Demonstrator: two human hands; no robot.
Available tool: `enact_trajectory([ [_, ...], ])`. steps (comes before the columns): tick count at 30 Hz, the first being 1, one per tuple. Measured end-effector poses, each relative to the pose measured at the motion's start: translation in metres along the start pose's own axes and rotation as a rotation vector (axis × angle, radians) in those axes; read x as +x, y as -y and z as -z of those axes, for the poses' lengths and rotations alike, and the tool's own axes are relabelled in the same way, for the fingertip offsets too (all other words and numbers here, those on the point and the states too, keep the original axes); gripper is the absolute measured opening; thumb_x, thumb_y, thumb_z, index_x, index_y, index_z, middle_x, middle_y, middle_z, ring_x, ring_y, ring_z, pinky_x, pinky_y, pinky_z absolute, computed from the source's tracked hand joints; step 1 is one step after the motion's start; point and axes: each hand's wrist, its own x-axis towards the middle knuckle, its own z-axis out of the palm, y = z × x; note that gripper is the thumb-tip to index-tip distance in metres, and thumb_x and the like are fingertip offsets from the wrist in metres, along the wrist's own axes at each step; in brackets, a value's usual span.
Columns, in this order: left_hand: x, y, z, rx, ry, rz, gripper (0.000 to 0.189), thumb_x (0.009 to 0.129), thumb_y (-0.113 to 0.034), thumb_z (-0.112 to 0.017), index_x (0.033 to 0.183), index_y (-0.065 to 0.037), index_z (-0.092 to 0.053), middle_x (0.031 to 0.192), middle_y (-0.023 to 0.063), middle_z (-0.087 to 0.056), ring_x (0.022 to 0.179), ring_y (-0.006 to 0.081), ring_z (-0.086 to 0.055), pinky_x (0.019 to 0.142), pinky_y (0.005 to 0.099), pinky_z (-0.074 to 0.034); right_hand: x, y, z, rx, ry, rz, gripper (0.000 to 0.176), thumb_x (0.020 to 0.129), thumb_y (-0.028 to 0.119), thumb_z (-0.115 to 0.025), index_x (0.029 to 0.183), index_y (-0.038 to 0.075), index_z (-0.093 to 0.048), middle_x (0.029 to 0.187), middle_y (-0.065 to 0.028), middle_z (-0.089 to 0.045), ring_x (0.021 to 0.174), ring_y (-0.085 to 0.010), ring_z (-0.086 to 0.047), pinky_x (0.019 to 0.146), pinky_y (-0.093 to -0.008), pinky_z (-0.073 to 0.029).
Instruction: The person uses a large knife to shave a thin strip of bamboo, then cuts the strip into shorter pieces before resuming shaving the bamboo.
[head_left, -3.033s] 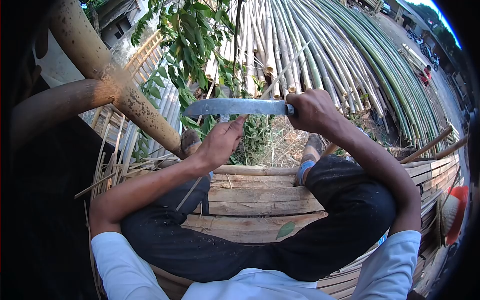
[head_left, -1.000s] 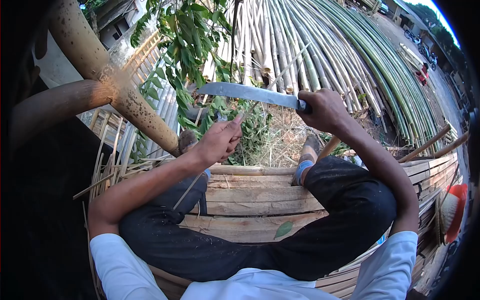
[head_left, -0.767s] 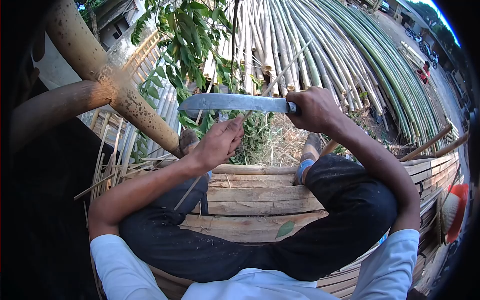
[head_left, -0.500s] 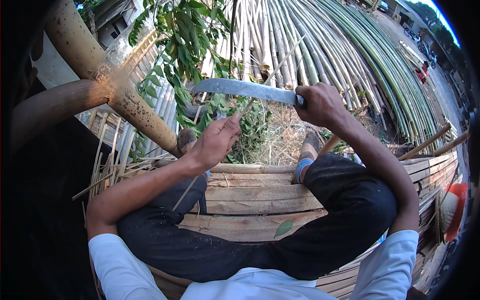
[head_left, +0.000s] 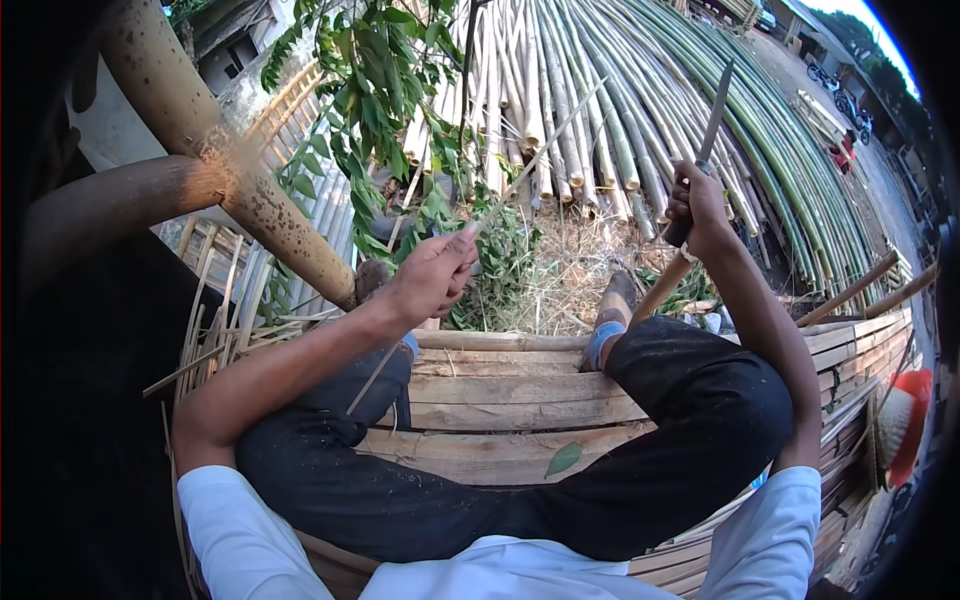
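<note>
My left hand is closed around a thin bamboo strip. The strip's long end slants up and to the right, while its short lower end shows below the wrist, over my left knee. My right hand grips the dark handle of a machete. Its blade points upward and stands apart from the strip, well to the right of it. Both hands are in front of my knees, above the ground beyond the bench.
I sit on a bamboo slat bench with a green leaf on it. Long bamboo poles lie ahead. A thick bamboo post and leafy branches are at the left. An orange-rimmed hat is at the far right.
My right hand has moved right and slightly down, and the machete has swung from lying across the strip to pointing upward. My left hand and the strip have barely moved.
</note>
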Motion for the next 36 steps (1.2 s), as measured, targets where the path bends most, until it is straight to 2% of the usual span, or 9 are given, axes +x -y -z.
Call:
enact_trajectory([
  [12,0.003,0.004,-0.003,0.074,-0.073,-0.073,0.033,0.099,-0.041,-0.046,0.085,-0.011,-0.047,0.06,-0.0082,-0.033,0.047,0.0015,-0.027,0.04,0.0199,-0.022,-0.025,-0.002,-0.03,-0.394,0.384,0.216,0.024,0.09,0.024,-0.063,0.078,0.005,-0.057,0.056,0.0061,-0.043,0.046,-0.0027,-0.038,0.042,-0.0224,-0.028],
  [15,0.009,0.013,0.002,0.115,-0.037,-0.198,0.031,0.099,-0.038,-0.046,0.094,-0.009,-0.051,0.061,-0.0078,-0.03,0.051,0.0019,-0.027,0.044,0.0197,-0.024,-0.031,-0.001,-0.039,-0.838,0.418,0.597,0.028,0.091,0.026,-0.061,0.079,0.001,-0.06,0.056,0.0012,-0.047,0.051,-0.0077,-0.042,0.047,-0.0275,-0.034],
  [20,0.006,0.009,0.0,0.282,-0.086,-0.267,0.035,0.099,-0.037,-0.046,0.113,-0.007,-0.057,0.063,-0.007,-0.029,0.056,0.0022,-0.028,0.05,0.0193,-0.027,-0.049,0.006,-0.057,-1.187,0.407,0.782,0.026,0.086,0.029,-0.066,0.084,0.003,-0.066,0.055,-0.0061,-0.056,0.047,-0.0169,-0.051,0.051,-0.0368,-0.04],
  [22,0.002,0.005,-0.002,0.561,-0.224,-0.308,0.041,0.099,-0.037,-0.048,0.121,-0.004,-0.058,0.066,-0.0043,-0.045,0.062,0.0035,-0.04,0.055,0.0216,-0.037,-0.047,0.003,-0.062,-1.353,0.353,0.792,0.021,0.079,0.028,-0.068,0.085,0.008,-0.069,0.066,-0.0108,-0.066,0.059,-0.0266,-0.066,0.062,-0.0405,-0.052],
  [28,-0.002,0.001,-0.001,0.718,-0.362,-0.319,0.041,0.098,-0.034,-0.05,0.123,-0.003,-0.059,0.088,0.0047,-0.065,0.079,0.0073,-0.052,0.071,0.0263,-0.046,-0.039,0.0,-0.06,-1.472,0.267,0.722,0.017,0.077,0.022,-0.064,0.082,0.006,-0.07,0.061,-0.0103,-0.064,0.055,-0.025,-0.064,0.06,-0.0391,-0.052],
  [31,0.01,0.014,0.001,0.743,-0.415,-0.699,0.039,0.097,-0.029,-0.052,0.12,0.002,-0.059,0.06,0.0156,-0.055,0.056,0.0101,-0.044,0.053,0.0319,-0.039,-0.032,-0.004,-0.052,-1.471,0.222,0.775,0.017,0.079,0.021,-0.062,0.08,0.006,-0.07,0.058,-0.0091,-0.063,0.051,-0.0239,-0.061,0.057,-0.0387,-0.05],
  [32,0.009,0.016,0.005,0.74,-0.415,-0.701,0.039,0.097,-0.029,-0.052,0.12,0.002,-0.059,0.06,0.0156,-0.055,0.056,0.0101,-0.044,0.053,0.0319,-0.039,-0.03,-0.004,-0.05,-1.472,0.202,0.783,0.018,0.079,0.02,-0.061,0.078,0.005,-0.07,0.057,-0.0092,-0.062,0.05,-0.0244,-0.061,0.057,-0.0394,-0.05],
  [34,-0.007,-0.009,-0.004,0.779,-0.37,-0.21,0.039,0.098,-0.031,-0.05,0.123,-0.002,-0.059,0.089,0.0089,-0.069,0.079,0.0075,-0.055,0.071,0.0263,-0.046,-0.028,0.004,-0.046,-1.459,0.145,0.684,0.02,0.078,0.022,-0.06,0.076,0.005,-0.069,0.058,-0.0109,-0.062,0.052,-0.0262,-0.062,0.058,-0.0408,-0.05],
  [36,-0.009,-0.01,-0.005,0.79,-0.366,-0.213,0.039,0.098,-0.03,-0.051,0.123,-0.002,-0.059,0.087,0.0076,-0.068,0.077,0.0069,-0.054,0.068,0.0261,-0.046,-0.022,0.008,-0.036,-1.388,0.076,0.568,0.024,0.079,0.024,-0.058,0.073,0.004,-0.069,0.057,-0.0128,-0.061,0.053,-0.0281,-0.062,0.059,-0.0427,-0.05],
])
